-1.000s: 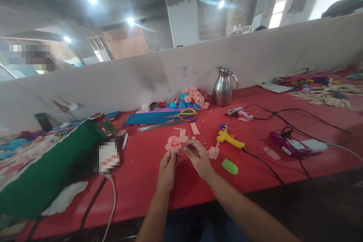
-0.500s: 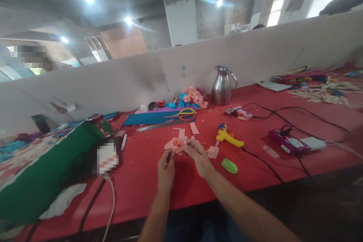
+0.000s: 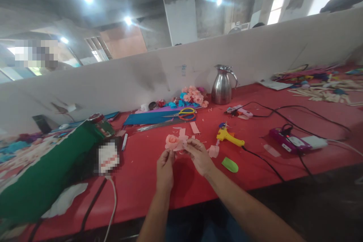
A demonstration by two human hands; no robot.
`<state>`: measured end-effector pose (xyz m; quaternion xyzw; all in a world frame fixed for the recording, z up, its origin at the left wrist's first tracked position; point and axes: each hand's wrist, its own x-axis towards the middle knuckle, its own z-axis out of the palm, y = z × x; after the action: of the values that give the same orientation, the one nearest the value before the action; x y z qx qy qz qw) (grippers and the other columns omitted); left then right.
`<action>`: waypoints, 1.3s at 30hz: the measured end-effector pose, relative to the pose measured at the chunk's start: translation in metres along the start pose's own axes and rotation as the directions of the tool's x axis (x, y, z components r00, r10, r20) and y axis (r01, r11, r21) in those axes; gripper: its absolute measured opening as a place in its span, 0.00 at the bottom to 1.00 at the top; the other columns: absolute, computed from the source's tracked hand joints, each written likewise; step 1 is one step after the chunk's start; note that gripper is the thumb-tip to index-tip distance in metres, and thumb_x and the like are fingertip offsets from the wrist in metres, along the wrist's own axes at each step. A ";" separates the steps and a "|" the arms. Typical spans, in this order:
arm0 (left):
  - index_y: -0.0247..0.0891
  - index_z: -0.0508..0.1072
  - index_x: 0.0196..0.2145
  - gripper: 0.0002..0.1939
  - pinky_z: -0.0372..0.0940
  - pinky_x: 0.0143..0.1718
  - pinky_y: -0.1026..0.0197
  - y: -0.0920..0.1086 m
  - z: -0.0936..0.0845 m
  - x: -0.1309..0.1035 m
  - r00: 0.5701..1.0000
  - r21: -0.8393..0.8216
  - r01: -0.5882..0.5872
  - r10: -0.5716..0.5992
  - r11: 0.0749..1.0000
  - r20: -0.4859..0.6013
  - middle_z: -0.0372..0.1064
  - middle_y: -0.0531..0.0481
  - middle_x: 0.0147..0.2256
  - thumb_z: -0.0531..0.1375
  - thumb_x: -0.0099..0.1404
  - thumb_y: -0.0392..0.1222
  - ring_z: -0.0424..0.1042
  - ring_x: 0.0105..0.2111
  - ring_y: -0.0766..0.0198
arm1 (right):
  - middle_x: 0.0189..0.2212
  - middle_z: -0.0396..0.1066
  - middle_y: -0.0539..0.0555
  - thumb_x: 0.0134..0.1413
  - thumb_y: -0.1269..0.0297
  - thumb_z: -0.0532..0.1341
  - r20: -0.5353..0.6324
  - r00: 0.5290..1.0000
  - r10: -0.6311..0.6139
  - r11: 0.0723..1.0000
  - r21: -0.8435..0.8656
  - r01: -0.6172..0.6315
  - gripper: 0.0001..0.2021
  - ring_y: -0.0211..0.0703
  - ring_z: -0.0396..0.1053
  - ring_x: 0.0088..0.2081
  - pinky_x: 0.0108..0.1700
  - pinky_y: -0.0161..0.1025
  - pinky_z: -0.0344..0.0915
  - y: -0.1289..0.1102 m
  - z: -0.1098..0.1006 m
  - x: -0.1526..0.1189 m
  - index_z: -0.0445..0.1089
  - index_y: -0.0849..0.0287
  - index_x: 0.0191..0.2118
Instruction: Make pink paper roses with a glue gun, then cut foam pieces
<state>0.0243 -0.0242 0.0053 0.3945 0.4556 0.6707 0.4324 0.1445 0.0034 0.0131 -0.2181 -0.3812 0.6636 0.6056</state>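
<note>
A pink paper rose is held up over the red table, its bloom facing me. My left hand pinches it from below, with the fingers closed at its base. My right hand is closed at the rose's right side, pinching a pale pink paper petal that touches the bloom. Behind them lie cut pink paper strips, and another pink paper piece rests just right of my right hand.
A yellow glue gun with a black cord and a green scrap lie to the right. Scissors rest on blue paper behind. A steel jug stands at the back, a purple power strip far right, a green box left.
The rose has shifted slightly left and turned, showing its bloom more fully. My left hand moved a little left with it; my right hand stays on the petal.
</note>
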 end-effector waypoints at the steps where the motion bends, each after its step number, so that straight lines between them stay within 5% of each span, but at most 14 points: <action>1: 0.35 0.70 0.24 0.12 0.57 0.29 0.69 0.000 0.001 0.001 1.000 -0.059 0.019 -0.020 0.998 -0.013 0.62 0.57 0.22 0.67 0.51 0.46 0.60 0.24 0.71 | 0.24 0.66 0.47 0.41 0.57 0.68 -0.001 1.000 0.004 1.000 0.003 -0.004 0.10 0.36 0.64 0.28 0.37 0.37 0.66 0.000 0.001 0.000 0.70 0.57 0.26; 6: 0.35 0.71 0.25 0.14 0.62 0.30 0.69 0.001 0.001 0.004 0.994 -0.243 0.087 -0.101 0.966 -0.047 0.66 0.56 0.24 0.70 0.45 0.43 0.64 0.25 0.72 | 0.25 0.68 0.47 0.40 0.58 0.69 0.005 1.000 0.027 0.999 0.037 -0.028 0.11 0.36 0.66 0.28 0.37 0.37 0.67 0.000 0.002 0.001 0.70 0.57 0.26; 16: 0.35 0.72 0.28 0.10 0.62 0.27 0.73 0.003 -0.005 0.006 0.980 -0.407 0.166 -0.197 0.898 -0.035 0.67 0.55 0.27 0.69 0.49 0.40 0.64 0.23 0.76 | 0.23 0.68 0.45 0.39 0.62 0.70 -0.020 0.997 0.075 0.989 0.133 -0.072 0.11 0.33 0.67 0.26 0.36 0.35 0.66 -0.002 0.000 0.001 0.67 0.58 0.24; 28: 0.36 0.73 0.28 0.12 0.62 0.38 0.66 -0.005 0.000 0.004 0.993 -0.123 -0.046 0.032 0.991 -0.117 0.70 0.53 0.28 0.67 0.50 0.47 0.67 0.31 0.69 | 0.17 0.65 0.44 0.33 0.65 0.69 -0.131 0.981 0.142 0.978 0.170 -0.119 0.14 0.31 0.63 0.21 0.28 0.31 0.64 -0.006 0.001 0.004 0.61 0.59 0.17; 39: 0.35 0.72 0.29 0.12 0.58 0.33 0.66 -0.006 -0.002 0.004 0.989 0.191 -0.123 0.135 0.974 -0.051 0.66 0.53 0.27 0.62 0.56 0.49 0.62 0.29 0.67 | 0.18 0.69 0.44 0.35 0.65 0.70 -0.079 0.988 0.130 0.975 0.190 -0.113 0.13 0.31 0.67 0.22 0.31 0.30 0.66 -0.007 0.005 0.003 0.63 0.59 0.18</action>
<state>0.0230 -0.0200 -0.0008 0.4406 0.5036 0.6639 0.3340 0.1448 0.0050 0.0224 -0.2142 -0.2758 0.7213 0.5981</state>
